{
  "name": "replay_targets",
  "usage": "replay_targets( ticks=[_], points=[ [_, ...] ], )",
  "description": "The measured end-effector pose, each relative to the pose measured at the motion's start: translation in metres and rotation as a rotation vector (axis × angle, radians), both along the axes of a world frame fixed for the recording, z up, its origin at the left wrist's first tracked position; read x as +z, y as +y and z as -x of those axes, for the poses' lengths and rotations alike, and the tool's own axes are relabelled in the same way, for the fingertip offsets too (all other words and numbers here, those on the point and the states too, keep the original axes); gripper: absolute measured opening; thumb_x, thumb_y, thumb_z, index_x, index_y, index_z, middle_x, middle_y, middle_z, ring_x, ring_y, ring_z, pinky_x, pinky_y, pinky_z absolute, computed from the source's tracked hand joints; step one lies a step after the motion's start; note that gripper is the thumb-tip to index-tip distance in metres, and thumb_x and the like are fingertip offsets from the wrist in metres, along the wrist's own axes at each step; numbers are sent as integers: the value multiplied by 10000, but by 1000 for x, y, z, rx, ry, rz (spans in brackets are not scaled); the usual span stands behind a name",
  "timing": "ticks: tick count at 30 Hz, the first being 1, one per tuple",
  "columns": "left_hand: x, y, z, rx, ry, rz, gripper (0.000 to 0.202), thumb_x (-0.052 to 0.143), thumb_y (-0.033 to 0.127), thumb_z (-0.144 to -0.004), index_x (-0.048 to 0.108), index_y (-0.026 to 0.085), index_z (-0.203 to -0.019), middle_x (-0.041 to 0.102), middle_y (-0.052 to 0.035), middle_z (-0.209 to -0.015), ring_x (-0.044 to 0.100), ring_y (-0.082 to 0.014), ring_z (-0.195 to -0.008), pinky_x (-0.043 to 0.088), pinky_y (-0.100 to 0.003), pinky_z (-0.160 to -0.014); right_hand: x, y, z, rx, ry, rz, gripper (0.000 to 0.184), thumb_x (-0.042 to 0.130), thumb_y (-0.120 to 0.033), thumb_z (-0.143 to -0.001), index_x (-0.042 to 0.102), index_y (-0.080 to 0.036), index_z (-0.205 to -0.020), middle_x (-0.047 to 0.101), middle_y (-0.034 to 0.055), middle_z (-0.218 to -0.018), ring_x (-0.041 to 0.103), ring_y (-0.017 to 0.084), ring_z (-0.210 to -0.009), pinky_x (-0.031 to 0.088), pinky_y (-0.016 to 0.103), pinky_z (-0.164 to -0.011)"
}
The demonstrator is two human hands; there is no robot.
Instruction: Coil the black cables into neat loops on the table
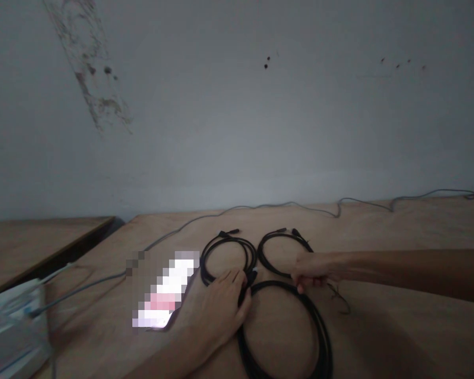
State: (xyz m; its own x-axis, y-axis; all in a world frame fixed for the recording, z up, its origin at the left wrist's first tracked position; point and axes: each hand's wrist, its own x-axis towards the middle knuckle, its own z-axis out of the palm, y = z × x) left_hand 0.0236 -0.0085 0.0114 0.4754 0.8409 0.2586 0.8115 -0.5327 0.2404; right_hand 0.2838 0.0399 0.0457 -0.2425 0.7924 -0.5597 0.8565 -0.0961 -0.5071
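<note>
Three coils of black cable lie on the wooden table. The largest, the front coil [327, 345], is nearest me. Behind it are a left coil [203, 263] and a right coil [264, 258], each with dark plug ends at the back. My left hand [225, 302] is closed over the cable where the left and front coils meet. A black connector with a whitish tip [254, 271] shows beyond its fingers. My right hand [312, 269] pinches the near edge of the right coil, its fingertips partly hidden. A thin tie [342, 301] trails beside that hand.
A phone-like device [169, 287] with a bright, pixelated screen lies left of my left hand. A white box [16, 321] with cables stands at the left edge. One thin grey cable [237, 208] runs along the wall [237, 131]. Another tabletop [31, 237] adjoins at left.
</note>
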Motion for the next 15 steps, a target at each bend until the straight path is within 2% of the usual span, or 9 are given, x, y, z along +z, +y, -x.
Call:
replay_targets(
  ticks=[4, 6, 9, 11, 13, 15],
  points=[
    [2, -1, -1, 13, 29, 20, 212, 457, 256, -978, 635, 181, -1065, 685, -122, -1110, 646, -293, -1048, 512, -456, -927, -4, -9, -5, 52, 29, -33, 300, 479, -278, -852, 679, -164, -659, 429, -55, -464, 325, 86, -373, 296, 194, -394],
    [3, -1, -1, 13, 28, 22, 208, 462, 263, -976, 638, 185, -1056, 686, -113, -1094, 651, -289, -1029, 515, -455, -916, -3, -11, -7, 117, 18, -89, 357, 445, -281, -877, 680, -164, -635, 423, -41, -441, 359, 106, -381, 318, 213, -409],
    [2, -1, 0, 11, 6, 8, 212, 463, 280, -982, 635, 190, -1066, 690, -106, -1097, 651, -285, -1040, 515, -445, -917, 4, -10, -11, 233, -18, -260, 332, 473, -224, -862, 677, -157, -608, 535, 12, -511, 509, 150, -514, 384, 248, -524],
    [1, 0, 1, 13, 0, 0, 211, 459, 286, -984, 633, 194, -1060, 692, -109, -1115, 650, -283, -1055, 518, -429, -914, 10, -9, -15, 290, -42, -396, 220, 524, -170, -818, 705, -148, -694, 629, 48, -646, 578, 188, -663, 405, 276, -629],
    [2, 0, 1, 16, 10, 4, 202, 463, 283, -977, 635, 198, -1039, 695, -109, -1117, 652, -281, -1053, 522, -418, -905, 16, -10, -22, 432, -75, -542, 198, 573, -122, -753, 731, -151, -869, 676, 57, -764, 597, 208, -746, 408, 291, -684],
    [4, -1, 0, 15, 19, 12, 204, 466, 276, -970, 639, 197, -1046, 698, -111, -1125, 654, -280, -1049, 520, -422, -913, 19, -10, -30, 708, -117, -698, 352, 606, -88, -706, 723, -169, -1027, 699, 53, -843, 616, 210, -773, 413, 289, -689]
  ],
)
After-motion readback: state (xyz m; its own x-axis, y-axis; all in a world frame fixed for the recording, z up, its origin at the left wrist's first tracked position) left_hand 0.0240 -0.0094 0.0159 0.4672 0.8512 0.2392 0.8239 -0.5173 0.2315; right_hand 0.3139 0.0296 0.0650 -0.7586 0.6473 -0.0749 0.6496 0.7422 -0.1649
